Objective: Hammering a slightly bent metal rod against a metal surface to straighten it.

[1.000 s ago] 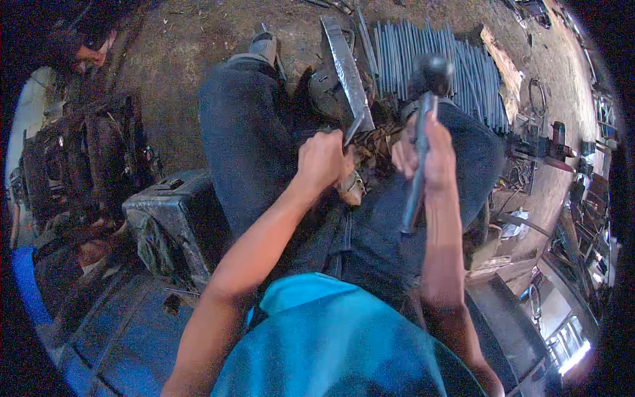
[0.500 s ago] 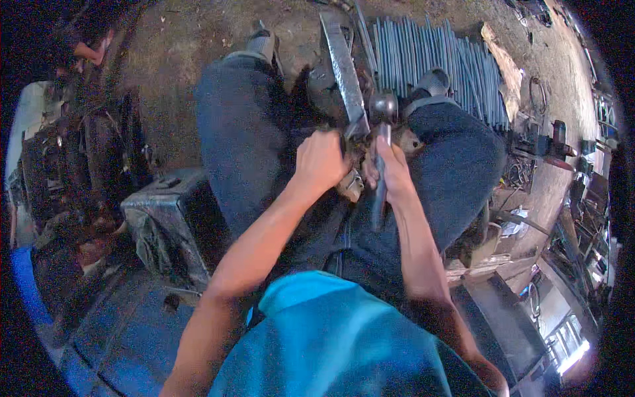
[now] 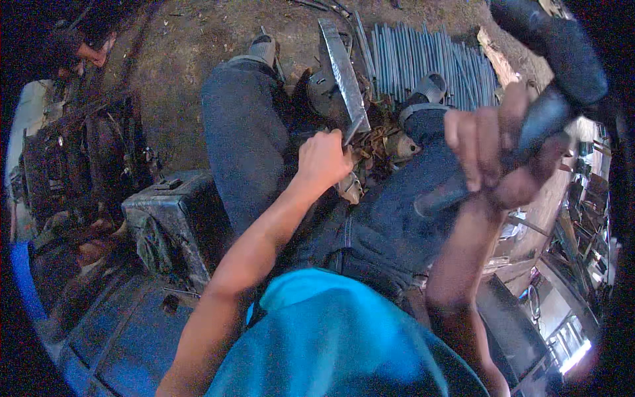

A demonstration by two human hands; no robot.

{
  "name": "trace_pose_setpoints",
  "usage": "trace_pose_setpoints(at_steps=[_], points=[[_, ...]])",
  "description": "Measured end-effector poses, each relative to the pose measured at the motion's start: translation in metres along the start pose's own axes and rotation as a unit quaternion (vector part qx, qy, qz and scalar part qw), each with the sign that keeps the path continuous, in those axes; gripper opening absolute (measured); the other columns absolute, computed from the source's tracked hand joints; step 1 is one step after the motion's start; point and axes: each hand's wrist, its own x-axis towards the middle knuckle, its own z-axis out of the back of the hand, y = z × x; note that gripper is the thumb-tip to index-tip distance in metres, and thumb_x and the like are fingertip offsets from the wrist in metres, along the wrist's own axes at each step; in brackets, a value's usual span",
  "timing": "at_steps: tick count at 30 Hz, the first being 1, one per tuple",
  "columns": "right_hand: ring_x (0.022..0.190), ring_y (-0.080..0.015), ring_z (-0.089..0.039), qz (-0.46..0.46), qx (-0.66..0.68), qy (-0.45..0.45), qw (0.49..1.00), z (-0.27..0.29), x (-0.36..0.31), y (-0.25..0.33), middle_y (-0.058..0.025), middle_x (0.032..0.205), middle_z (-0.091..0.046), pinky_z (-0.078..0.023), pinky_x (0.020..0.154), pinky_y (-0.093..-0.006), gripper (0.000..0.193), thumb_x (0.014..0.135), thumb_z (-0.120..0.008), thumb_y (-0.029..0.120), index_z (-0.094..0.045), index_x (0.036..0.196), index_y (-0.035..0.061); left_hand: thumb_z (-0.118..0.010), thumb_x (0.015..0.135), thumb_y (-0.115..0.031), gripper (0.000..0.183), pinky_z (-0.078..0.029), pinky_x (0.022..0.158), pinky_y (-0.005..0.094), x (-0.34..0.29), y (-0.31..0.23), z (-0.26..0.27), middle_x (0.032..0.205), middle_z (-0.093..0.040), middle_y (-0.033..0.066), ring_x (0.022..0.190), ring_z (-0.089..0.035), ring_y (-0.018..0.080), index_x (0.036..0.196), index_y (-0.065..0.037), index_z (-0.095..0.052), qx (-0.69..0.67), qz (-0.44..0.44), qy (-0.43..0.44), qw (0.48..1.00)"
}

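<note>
My left hand (image 3: 323,157) is closed between my knees around a thin metal tool, perhaps a chisel. The tool's narrow end (image 3: 355,131) pokes out past the fingers, close to the near end of a long flat metal bar (image 3: 344,76). Raised on the right and near the camera, my right hand (image 3: 493,142) grips a hammer (image 3: 542,119) by its handle. The hammer's dark head is up at the right, slightly blurred. Under and beside the bar lie brownish scraps (image 3: 377,135) and a pale block with a hole (image 3: 403,147).
Thin grey rods (image 3: 430,63) lie side by side on the ground ahead, with a wood piece (image 3: 496,56) at their right. A dark worn box (image 3: 178,205) stands at my left. Another person's hand (image 3: 96,53) shows at the far left. Metal scrap (image 3: 582,245) crowds the right edge.
My right hand has swung the hammer up and to the right, away from the bar and toward the camera. The left hand has stayed nearly still.
</note>
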Motion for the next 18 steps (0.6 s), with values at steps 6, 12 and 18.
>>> trace_pose_setpoints(at_steps=[6,12,18], points=[[0.038,-0.0115,-0.037,-0.447,-0.076,-0.392,0.800,0.008,-0.068,-0.140,0.0006,0.050,-0.039,-0.030,0.037,-0.0255,0.036,0.095,-0.048,0.042,-0.047,0.082,0.0085,-0.068,0.077,-0.023,0.025,-0.051,0.072,0.0512,0.000,0.005,0.002,0.078,-0.065,0.0243,0.077,-0.063,0.0427,0.089,-0.001,-0.064,-0.015,-0.021,0.010,1.000],[0.034,-0.0125,-0.040,-0.337,0.001,-0.253,0.907,0.026,-0.052,-0.122,-0.0003,0.048,-0.040,-0.033,0.033,-0.0268,0.042,0.094,-0.048,0.047,-0.048,0.078,0.0085,-0.071,0.076,-0.025,0.027,-0.051,0.069,0.0499,-0.003,0.010,0.013,0.078,-0.064,0.0241,0.078,-0.063,0.0430,0.089,-0.003,-0.063,-0.045,-0.016,-0.003,0.999],[0.032,-0.0109,-0.039,-0.096,0.018,-0.059,0.993,-0.009,0.018,-0.016,0.0024,0.044,-0.039,-0.034,0.054,-0.0236,0.043,0.097,-0.038,0.050,-0.042,0.082,0.0105,-0.067,0.076,-0.027,0.029,-0.050,0.074,0.0517,-0.002,0.002,0.007,0.083,-0.064,0.0248,0.080,-0.063,0.0422,0.086,0.000,-0.062,-0.015,-0.008,0.019,1.000]])
